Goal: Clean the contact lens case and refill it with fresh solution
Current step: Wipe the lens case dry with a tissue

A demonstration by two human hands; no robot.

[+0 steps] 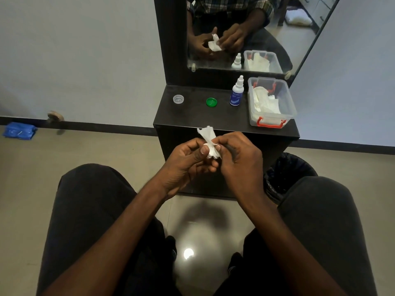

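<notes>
While the person sits facing it, the black desk (pixel 192 116) with its mirror (pixel 245 33) fills the middle of the room, wall behind, tiled floor under. Black-lined bin (pixel 286 174) sits on the floor just right of the desk base. Blue bag (pixel 19 130) lies on the floor far left, by the skirting.

On the desk, right end: clear plastic box (pixel 286 107) with red latches, white tissues inside. Just left of it, solution bottle (pixel 236 91), upright, cap on, white with blue label. Further left, green cap (pixel 211 102), lying flat, apart from the bottle. Clear cap (pixel 178 99) well left of that, also flat.

Both hands are in front of the desk edge, above the knees. Left hand (pixel 186 161): grip clamped on the lens case (pixel 205 145), of which only a small white edge shows. Right hand (pixel 237 159): fingers curled, pinching a white tissue (pixel 208 138) against the case. Tissue is twisted, its loose end sticking up past the fingers. Mirror shows the same two-handed hold.
</notes>
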